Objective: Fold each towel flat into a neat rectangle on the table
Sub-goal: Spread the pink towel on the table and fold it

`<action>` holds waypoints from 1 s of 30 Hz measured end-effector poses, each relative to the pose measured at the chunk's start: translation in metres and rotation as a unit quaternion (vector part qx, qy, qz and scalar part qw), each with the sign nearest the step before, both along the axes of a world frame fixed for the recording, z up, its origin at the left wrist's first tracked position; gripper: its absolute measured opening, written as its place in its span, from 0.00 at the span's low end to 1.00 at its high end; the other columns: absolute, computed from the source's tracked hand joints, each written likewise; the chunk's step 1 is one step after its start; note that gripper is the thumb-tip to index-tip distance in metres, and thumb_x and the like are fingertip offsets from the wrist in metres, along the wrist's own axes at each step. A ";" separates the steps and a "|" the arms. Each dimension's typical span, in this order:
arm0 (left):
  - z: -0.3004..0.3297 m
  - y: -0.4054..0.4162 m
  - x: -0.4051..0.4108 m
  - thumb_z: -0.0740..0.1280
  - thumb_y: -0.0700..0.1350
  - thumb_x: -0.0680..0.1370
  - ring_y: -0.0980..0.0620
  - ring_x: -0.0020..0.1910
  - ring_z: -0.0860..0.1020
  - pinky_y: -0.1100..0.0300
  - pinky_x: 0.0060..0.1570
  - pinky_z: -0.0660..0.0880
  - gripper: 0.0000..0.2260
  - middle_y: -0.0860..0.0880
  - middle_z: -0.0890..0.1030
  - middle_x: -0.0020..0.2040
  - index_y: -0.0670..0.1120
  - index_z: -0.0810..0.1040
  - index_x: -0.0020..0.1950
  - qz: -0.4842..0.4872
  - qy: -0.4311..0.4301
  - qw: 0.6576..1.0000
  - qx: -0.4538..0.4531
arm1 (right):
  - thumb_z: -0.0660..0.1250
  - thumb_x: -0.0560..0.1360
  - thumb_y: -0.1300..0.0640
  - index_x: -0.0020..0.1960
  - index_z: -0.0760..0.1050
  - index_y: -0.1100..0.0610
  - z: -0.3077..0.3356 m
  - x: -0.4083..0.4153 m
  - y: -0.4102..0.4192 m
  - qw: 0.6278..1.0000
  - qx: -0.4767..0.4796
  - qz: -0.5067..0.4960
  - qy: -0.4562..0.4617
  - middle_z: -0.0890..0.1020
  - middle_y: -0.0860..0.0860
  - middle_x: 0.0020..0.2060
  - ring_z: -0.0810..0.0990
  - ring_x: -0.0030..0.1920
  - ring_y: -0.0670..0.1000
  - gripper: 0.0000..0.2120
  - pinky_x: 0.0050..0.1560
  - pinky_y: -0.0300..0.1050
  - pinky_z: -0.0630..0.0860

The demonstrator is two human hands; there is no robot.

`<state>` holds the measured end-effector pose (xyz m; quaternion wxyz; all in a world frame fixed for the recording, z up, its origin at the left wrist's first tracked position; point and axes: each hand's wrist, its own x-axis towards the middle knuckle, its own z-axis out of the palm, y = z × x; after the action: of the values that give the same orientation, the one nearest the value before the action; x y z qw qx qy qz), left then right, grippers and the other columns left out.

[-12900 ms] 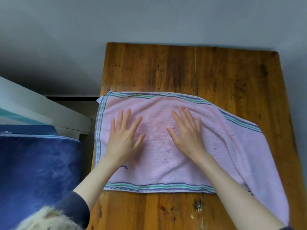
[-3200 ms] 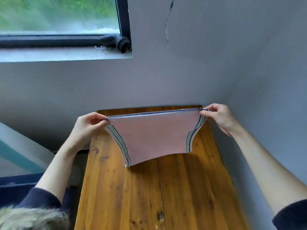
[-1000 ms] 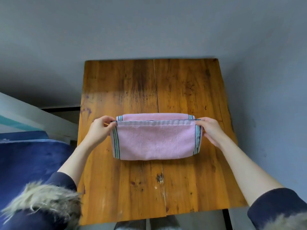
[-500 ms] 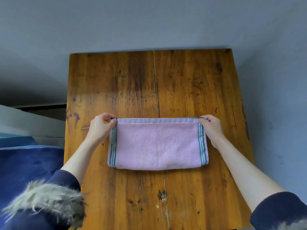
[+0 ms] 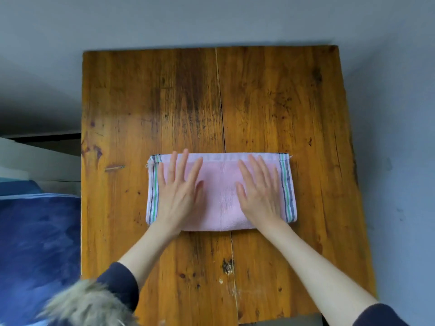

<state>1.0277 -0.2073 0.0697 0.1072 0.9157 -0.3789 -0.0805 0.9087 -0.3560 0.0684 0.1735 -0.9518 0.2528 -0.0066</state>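
Head view: pink striped towel (image 5: pixel 221 196) folded on wooden table (image 5: pixel 270 109). Left hand (image 5: pixel 180 196), right hand (image 5: pixel 259 196) flat, spread, holding nothing. Best sweep outward, keep edges aligned.

The left hand (image 5: pixel 180 198) and the right hand (image 5: pixel 260 196) lie flat on the pink towel (image 5: pixel 221 203), covering much of its surface left and right of the middle, so the folds beneath them cannot be seen. How many layers the towel has is not clear. Both dark sleeves are cut off by the bottom edge of the frame. The fur trim (image 5: pixel 87 307) at lower left is blurred. The worktop (image 5: pixel 188 102) loses its near edge at the frame's bottom. The blue fabric (image 5: pixel 35 243) runs off the left edge.
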 end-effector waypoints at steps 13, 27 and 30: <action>-0.043 0.041 -0.004 0.48 0.59 0.78 0.43 0.76 0.43 0.47 0.74 0.42 0.28 0.42 0.47 0.77 0.50 0.52 0.76 0.006 0.035 0.998 0.048 | 0.49 0.77 0.38 0.76 0.50 0.53 -0.046 -0.051 -0.031 0.998 -0.030 -0.003 0.054 0.48 0.56 0.76 0.45 0.76 0.54 0.32 0.75 0.50 0.42; -0.050 0.026 0.019 0.46 0.56 0.80 0.41 0.76 0.47 0.46 0.72 0.45 0.25 0.42 0.51 0.77 0.51 0.55 0.76 0.016 0.035 0.998 0.042 | 0.45 0.80 0.42 0.76 0.48 0.52 -0.052 -0.019 -0.046 0.998 -0.035 -0.033 0.043 0.48 0.56 0.76 0.42 0.76 0.51 0.28 0.74 0.49 0.37; -0.039 0.035 0.020 0.49 0.49 0.81 0.44 0.76 0.46 0.47 0.74 0.44 0.22 0.43 0.52 0.77 0.48 0.57 0.76 -0.001 0.072 0.997 -0.027 | 0.49 0.80 0.45 0.76 0.49 0.54 -0.041 -0.016 -0.032 0.996 -0.058 -0.059 0.033 0.49 0.58 0.76 0.44 0.76 0.55 0.28 0.74 0.56 0.39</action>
<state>1.0473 -0.1728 0.0306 0.1588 0.9038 -0.3735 -0.1358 0.8925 -0.3876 0.0277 0.1094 -0.9432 0.3136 -0.0004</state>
